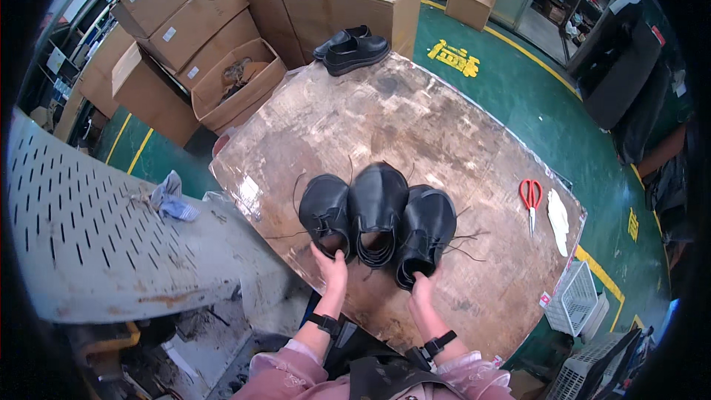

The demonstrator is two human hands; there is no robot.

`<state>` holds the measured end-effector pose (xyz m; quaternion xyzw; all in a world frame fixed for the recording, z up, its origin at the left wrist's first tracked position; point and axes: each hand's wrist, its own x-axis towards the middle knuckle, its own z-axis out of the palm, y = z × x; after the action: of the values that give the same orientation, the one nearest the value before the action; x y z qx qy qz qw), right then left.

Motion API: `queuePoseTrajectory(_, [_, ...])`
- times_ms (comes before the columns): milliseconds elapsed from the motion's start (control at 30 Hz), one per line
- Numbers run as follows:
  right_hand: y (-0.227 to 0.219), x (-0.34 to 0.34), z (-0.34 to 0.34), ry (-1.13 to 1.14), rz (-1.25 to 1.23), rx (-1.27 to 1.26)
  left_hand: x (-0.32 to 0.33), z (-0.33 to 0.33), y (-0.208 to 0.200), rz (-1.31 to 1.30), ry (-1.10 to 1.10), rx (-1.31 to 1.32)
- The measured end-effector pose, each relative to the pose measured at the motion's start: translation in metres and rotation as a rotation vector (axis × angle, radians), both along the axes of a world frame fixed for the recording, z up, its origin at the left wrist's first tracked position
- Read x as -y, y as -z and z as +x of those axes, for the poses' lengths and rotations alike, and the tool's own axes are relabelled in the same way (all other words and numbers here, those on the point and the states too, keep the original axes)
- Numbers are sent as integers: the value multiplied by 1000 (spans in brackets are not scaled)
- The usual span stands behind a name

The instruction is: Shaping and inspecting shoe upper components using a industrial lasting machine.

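Note:
Three black leather shoes stand side by side near the front of the worn wooden table (459, 155), toes pointing away from me. My left hand (331, 265) is closed on the heel of the left lace-up shoe (326, 196), its thumb at the collar. At the heel of the right lace-up shoe (429, 215), my right hand (421, 289) grips the rim, some fingers hidden by the shoe. Between them sits the middle shoe (379, 189), touched by neither hand; its heel end looks layered, and I cannot tell whether another lies beneath. Loose laces trail onto the tabletop.
Red-handled scissors (531, 196) and a white cloth or glove (558, 222) lie at the table's right. Another black pair (355, 53) rests at the far corner. Cardboard boxes (185, 15) stack behind; a slotted grey machine cover (96, 215) flanks the left, a white basket (572, 300) the right.

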<state>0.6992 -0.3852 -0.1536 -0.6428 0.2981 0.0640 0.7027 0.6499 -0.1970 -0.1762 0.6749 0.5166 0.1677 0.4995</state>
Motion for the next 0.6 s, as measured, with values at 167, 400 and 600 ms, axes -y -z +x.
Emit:
queuePoseTrajectory(167, [34,-80,109,-52,78,133,-64,87,5,-64,-41,120])
queuePoseTrajectory(400, [16,-148,289,-218,220,44,-182,205,16,-16,26,-44])
queuePoseTrajectory(600, [-26,-154,349,-474,438,212,-250,232,18,207,232,193])
